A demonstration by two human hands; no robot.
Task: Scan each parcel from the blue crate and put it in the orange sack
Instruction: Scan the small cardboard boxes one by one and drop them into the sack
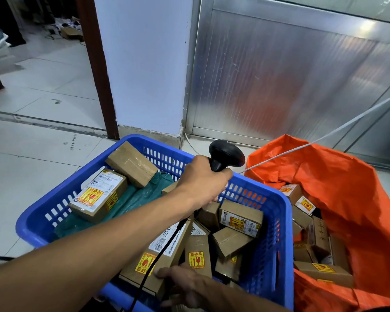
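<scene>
The blue crate [277, 199] on the floor holds several brown cardboard parcels with yellow fragile stickers. My left hand [203, 181] is over its middle, shut on a black barcode scanner [225, 154] whose head points away from me. The scanner's black cable [158, 257] runs back across a long labelled parcel [167, 242] near the crate's front. My right hand [189, 287] rests on that parcel's near end with its fingers spread. To the right of the crate stands the orange sack [347, 188], open, with several parcels [320, 235] inside.
A green plastic bag [131, 201] lies in the crate under a large labelled box [99, 194]. A white cable [324, 136] crosses above the sack. A white pillar [144, 64] and a metal panel [279, 75] stand behind; tiled floor lies to the left.
</scene>
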